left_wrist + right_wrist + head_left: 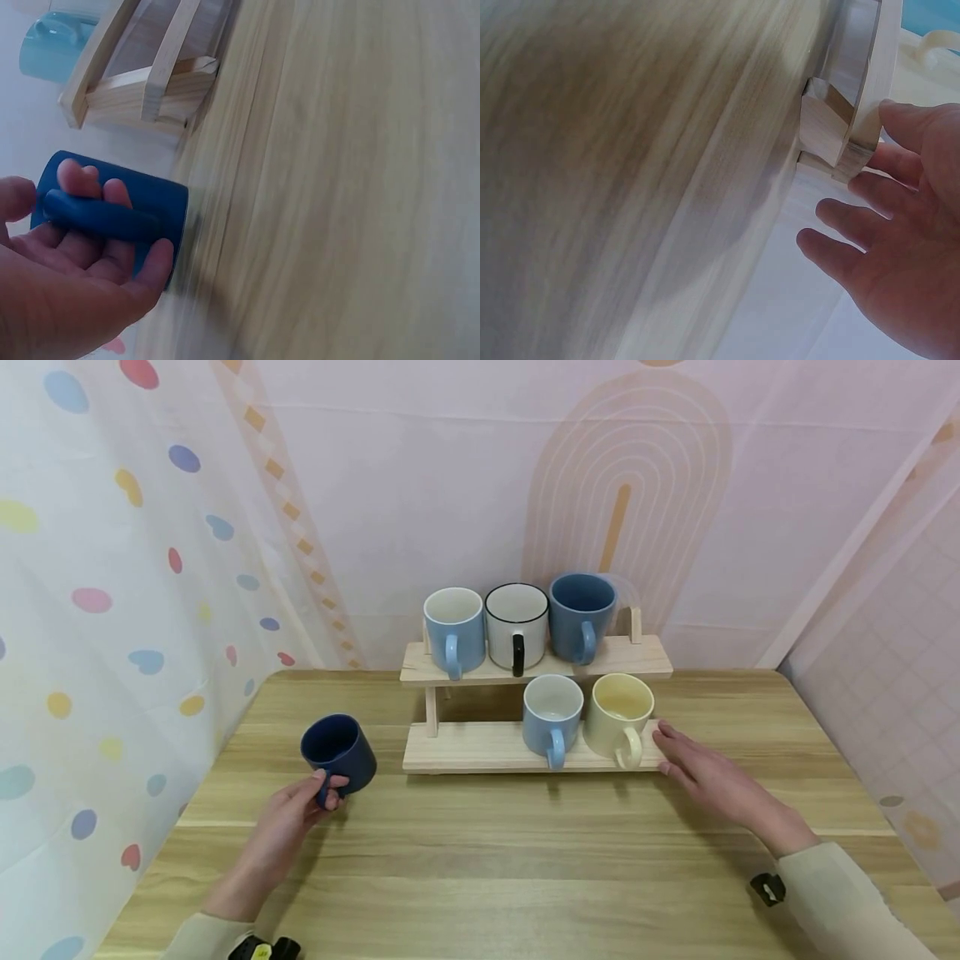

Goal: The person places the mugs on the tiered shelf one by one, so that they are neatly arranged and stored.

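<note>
My left hand (296, 806) grips a dark blue mug (347, 760) by its handle, left of a two-tier wooden rack (465, 747). In the left wrist view, fingers pass through the loop of the mug handle (101, 217), and the mug's base is close to the tabletop. My right hand (712, 777) touches the right end of the rack's lower shelf, with its thumb at the front edge. Its other fingers are extended and spread in the right wrist view. Beside it on that shelf are a cream mug (617, 727) and a light blue mug (552, 722).
On the upper shelf stand a light blue mug (457, 639), a white mug with black rim and handle (517, 631), and a medium blue mug (577, 622). The rack sits on a wood-grain table (510, 868), with patterned curtains (420, 485) behind and at the sides.
</note>
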A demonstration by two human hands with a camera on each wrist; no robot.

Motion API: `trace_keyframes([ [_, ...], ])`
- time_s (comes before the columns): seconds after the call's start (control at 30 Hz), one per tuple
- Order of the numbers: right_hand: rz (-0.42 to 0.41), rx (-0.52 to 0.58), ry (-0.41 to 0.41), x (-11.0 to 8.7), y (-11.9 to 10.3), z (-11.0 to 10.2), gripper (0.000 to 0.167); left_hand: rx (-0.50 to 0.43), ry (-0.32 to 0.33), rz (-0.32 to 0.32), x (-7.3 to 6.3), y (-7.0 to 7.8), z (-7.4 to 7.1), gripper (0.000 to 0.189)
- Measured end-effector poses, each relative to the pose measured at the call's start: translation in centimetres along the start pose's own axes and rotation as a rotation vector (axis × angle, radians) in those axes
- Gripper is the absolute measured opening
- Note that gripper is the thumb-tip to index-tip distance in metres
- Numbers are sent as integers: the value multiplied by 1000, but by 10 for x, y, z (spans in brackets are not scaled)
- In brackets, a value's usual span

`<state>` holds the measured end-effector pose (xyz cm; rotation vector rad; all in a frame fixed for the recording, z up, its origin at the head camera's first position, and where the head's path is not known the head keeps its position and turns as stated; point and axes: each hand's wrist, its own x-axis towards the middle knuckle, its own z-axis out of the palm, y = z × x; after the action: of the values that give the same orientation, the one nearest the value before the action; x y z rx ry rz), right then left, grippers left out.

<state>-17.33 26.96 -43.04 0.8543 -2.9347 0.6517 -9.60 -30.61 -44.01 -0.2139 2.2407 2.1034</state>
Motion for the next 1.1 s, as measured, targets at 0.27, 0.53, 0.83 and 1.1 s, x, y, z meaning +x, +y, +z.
trace_keyframes([
  [0.27, 8, 16, 3, -1, 1, 0, 51, -42, 69, 42, -3, -4, 7, 39],
  [0.53, -5, 11, 13, -1, 2, 1, 50, -91, 93, 65, -10, -9, 9, 39],
  [0.83, 5, 17, 2, -1, 0, 1, 51, -132, 100, 130, -21, -7, 19, 38],
  [1.1, 12, 26, -2, -1, 0, 0, 51, -120, 90, 184, -32, 7, 36, 41],
])
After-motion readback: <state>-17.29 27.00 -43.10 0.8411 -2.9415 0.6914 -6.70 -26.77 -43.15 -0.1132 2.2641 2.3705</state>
